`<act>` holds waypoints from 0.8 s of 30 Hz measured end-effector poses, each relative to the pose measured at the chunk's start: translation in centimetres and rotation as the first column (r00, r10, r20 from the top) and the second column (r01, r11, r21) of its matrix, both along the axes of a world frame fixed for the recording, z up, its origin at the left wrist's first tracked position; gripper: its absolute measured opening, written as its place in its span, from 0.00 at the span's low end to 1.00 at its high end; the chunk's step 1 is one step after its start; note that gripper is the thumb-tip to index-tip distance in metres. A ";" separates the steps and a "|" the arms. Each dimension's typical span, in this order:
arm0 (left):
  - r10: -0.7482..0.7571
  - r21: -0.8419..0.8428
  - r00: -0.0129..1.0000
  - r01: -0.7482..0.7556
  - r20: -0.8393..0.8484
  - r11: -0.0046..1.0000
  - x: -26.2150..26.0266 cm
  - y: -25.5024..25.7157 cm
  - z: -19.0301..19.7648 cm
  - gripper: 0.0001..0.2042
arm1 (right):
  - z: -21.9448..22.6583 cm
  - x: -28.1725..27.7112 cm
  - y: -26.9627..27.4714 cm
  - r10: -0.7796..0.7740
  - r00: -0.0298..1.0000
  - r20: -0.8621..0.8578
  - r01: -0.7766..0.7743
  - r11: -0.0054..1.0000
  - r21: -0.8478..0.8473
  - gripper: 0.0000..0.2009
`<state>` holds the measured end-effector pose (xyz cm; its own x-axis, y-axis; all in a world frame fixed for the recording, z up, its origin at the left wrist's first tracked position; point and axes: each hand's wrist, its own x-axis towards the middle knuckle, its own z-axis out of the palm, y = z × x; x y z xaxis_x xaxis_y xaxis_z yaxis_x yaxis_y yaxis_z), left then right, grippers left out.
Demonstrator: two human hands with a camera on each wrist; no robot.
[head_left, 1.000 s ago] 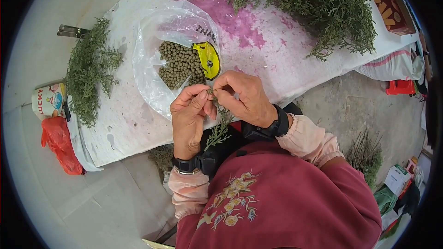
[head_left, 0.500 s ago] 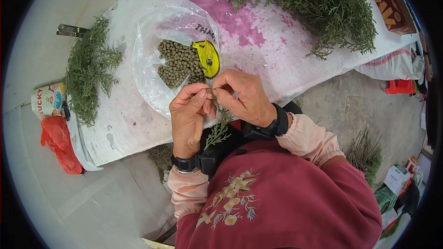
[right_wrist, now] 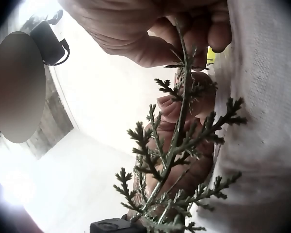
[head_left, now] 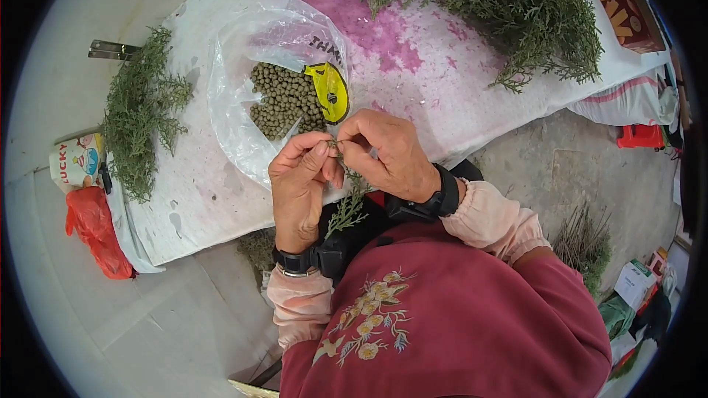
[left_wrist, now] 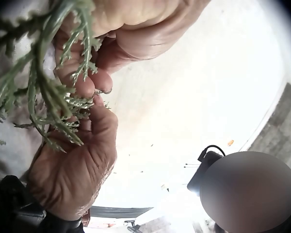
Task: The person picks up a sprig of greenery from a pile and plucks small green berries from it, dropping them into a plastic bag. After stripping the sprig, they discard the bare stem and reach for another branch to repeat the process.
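Both hands meet in front of the chest at the table's near edge. My left hand (head_left: 304, 177) and my right hand (head_left: 383, 151) pinch the top of a green feathery sprig (head_left: 348, 206) between thumb and fingertips; the sprig hangs down between the wrists. In the right wrist view the sprig (right_wrist: 177, 160) runs up into the right hand's (right_wrist: 150, 29) curled fingers. In the left wrist view the left hand (left_wrist: 80, 160) holds the sprig's fronds (left_wrist: 53, 97) against its fingers. Just beyond the hands lies a clear plastic bag (head_left: 247, 81) with olive-green pellets (head_left: 284, 99) and a yellow label (head_left: 330, 92).
The table has a white cover (head_left: 442, 96) stained pink. A small heap of cut sprigs (head_left: 140, 114) lies at the left, a big pile (head_left: 494, 7) at the far right. A red bag (head_left: 92, 225) and a printed pack (head_left: 74, 162) hang at the left edge. More stems (head_left: 582, 239) lie on the floor.
Both hands have stayed pinched on the sprig's top, with only slight finger movement. The view has shifted a little.
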<state>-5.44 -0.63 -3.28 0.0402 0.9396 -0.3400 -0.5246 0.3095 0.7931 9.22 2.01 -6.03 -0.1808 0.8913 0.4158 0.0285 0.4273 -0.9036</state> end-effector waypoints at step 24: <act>-0.018 0.034 1.000 0.018 -0.005 0.999 -0.2 -0.1 -0.5 0.06 | 0.2 0.0 -0.1 -0.007 1.000 0.000 0.007 1.000 -0.012 0.05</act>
